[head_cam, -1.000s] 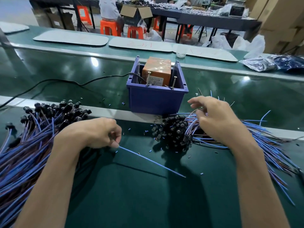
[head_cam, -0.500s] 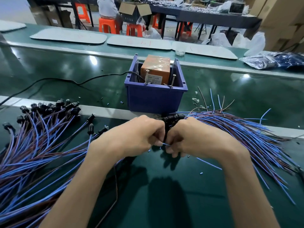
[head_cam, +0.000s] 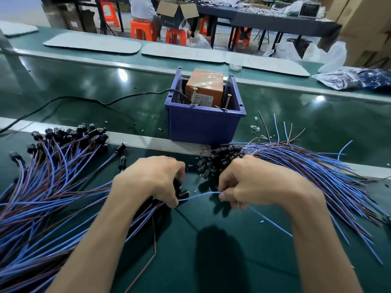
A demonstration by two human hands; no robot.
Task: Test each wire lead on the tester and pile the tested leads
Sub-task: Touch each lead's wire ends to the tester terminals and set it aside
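Observation:
A blue wire lead (head_cam: 198,195) stretches between my two hands over the green table. My left hand (head_cam: 152,180) grips its black socket end, with a few other sockets under the fingers. My right hand (head_cam: 251,182) pinches the blue wire further along; the wire's tail runs down to the right. The tester, an orange box (head_cam: 204,86) with two upright screws, sits in a purple bin (head_cam: 203,123) behind my hands. A large pile of leads (head_cam: 48,187) lies at the left. A second pile of leads (head_cam: 306,172) fans out at the right, sockets toward the bin.
A black cable (head_cam: 84,100) runs left from the bin across the conveyor belt. Small blue wire offcuts lie scattered on the table. Bags of parts (head_cam: 347,79) lie at the far right. A seated person and orange stools are in the background.
My left hand came from the left pile to meet the right hand at the centre. The hands have since drawn apart, with the blue wire now stretched between them.

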